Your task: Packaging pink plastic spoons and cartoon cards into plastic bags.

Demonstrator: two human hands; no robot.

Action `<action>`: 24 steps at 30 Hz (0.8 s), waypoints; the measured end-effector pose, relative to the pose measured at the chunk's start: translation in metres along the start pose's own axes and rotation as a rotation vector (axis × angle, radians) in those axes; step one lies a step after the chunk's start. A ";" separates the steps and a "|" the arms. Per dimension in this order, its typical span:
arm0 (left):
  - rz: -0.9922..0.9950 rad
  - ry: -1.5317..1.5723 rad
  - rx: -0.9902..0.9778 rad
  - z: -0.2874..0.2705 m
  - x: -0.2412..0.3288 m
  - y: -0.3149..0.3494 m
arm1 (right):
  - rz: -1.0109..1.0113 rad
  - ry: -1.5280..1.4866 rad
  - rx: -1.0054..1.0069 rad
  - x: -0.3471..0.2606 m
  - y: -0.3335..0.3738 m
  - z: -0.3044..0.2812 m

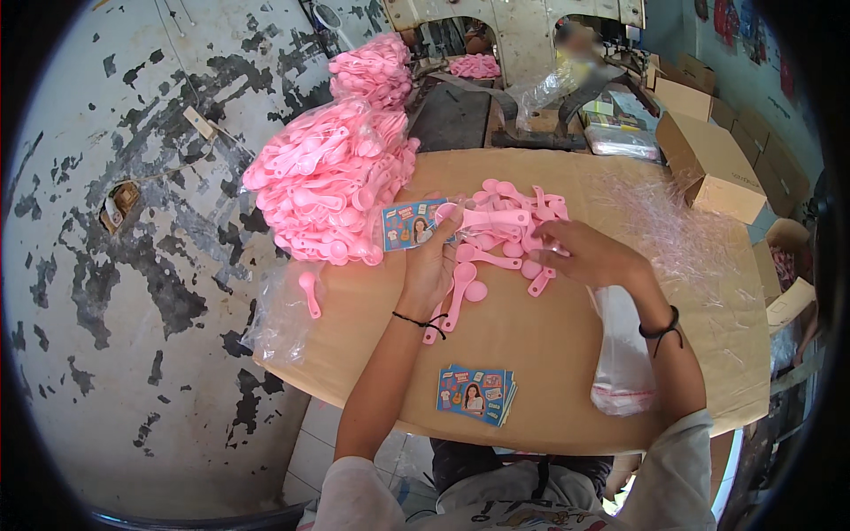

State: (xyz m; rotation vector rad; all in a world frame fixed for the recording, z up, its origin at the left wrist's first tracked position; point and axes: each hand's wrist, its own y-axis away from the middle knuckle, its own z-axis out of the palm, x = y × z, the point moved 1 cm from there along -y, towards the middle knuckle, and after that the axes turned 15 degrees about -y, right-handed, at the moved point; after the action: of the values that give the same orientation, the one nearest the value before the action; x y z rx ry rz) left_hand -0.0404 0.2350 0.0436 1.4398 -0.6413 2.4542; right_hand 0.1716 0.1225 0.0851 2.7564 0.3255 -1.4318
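My left hand (432, 261) is closed on a blue printed card (405, 227) and a pink measuring spoon (496, 218), the thumb pressing over both. The spoon points right, above a loose pile of pink spoons (509, 243). At the pile's right edge is my right hand (589, 252), its fingers apart and bent; no held thing shows in it. A stack of blue cards (474, 392) lies near the table's front edge. Beneath my right forearm are clear plastic bags (620, 363).
Bagged pink spoons (328, 177) are heaped at the back left. One spoon (309, 292) lies on clear plastic at the left edge. Plastic scraps (668, 230) cover the right side of the cardboard-topped table (540, 354). Cardboard boxes (713, 168) stand beyond; a person (580, 62) is at the back.
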 end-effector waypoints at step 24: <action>-0.091 0.202 -0.399 0.019 -0.025 0.016 | -0.369 -0.223 0.491 -0.062 0.008 0.014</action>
State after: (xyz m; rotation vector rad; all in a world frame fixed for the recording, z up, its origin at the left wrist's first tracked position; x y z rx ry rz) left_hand -0.0197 0.2123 0.0259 1.0306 -0.9304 2.2020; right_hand 0.1271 0.1025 0.1268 2.9602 0.5662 -2.1477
